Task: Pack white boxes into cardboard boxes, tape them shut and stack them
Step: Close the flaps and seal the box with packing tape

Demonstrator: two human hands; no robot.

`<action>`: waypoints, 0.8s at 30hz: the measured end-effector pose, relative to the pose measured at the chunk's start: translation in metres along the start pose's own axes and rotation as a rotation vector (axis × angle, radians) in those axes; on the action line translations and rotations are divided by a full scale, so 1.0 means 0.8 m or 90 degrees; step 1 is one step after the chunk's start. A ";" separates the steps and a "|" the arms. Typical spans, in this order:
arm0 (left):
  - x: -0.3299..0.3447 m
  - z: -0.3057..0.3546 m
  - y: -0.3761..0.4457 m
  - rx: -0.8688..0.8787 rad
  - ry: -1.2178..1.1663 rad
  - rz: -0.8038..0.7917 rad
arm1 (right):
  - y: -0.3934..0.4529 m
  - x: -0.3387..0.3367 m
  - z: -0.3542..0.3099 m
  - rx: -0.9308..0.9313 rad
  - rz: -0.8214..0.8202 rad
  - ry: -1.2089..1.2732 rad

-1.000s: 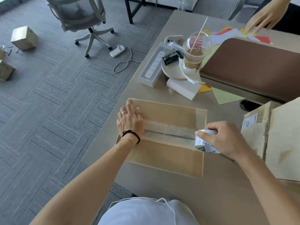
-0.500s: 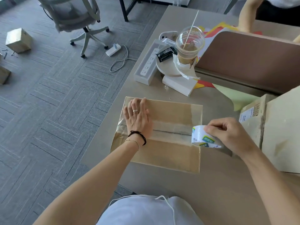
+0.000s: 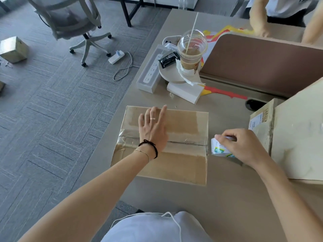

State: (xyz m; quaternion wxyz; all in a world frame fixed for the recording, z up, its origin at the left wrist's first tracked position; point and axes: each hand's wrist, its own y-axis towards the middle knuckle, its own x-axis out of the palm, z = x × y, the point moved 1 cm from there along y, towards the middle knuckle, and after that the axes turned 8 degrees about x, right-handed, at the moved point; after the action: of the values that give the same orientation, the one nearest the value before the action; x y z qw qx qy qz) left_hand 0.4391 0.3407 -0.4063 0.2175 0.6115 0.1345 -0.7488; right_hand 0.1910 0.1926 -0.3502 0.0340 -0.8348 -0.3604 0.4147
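Note:
A closed cardboard box [image 3: 181, 165] lies on the table in front of me, with clear tape running along its middle seam and over its left end. My left hand [image 3: 153, 130] presses flat on the box's top left part, fingers straight. My right hand [image 3: 243, 145] grips a roll of tape [image 3: 219, 149] just past the box's right edge, lower than the box top. A strip of tape runs from the roll to the box's right edge. More cardboard boxes [image 3: 297, 133] stand stacked at the right.
A white box [image 3: 183, 92], a power strip box [image 3: 150, 74], a drink cup with a straw [image 3: 190, 53] and coloured paper lie at the back of the table. A brown divider [image 3: 262, 65] stands behind. Another person's arms [image 3: 258, 23] reach in at the far right. An office chair [image 3: 73, 21] stands on the floor.
My right hand has pulled the tape roll off the box top, past its right edge and downward. My left hand slid to the right along the taped seam.

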 end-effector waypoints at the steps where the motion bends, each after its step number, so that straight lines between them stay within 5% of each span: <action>1: 0.004 0.008 0.000 -0.060 -0.059 0.011 | 0.001 0.000 0.002 -0.003 -0.010 0.011; 7: 0.025 0.025 -0.004 -0.093 -0.012 -0.005 | 0.004 -0.013 0.014 -0.016 -0.108 0.131; 24: 0.022 0.029 -0.004 -0.081 0.005 -0.017 | 0.019 0.072 0.027 0.024 0.108 -0.241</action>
State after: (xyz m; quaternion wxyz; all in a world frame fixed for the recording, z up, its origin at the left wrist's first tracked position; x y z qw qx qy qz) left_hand 0.4148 0.3295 -0.4183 0.2456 0.5977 0.1908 -0.7389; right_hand 0.2072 0.2128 -0.4081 -0.0541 -0.7689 -0.2808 0.5719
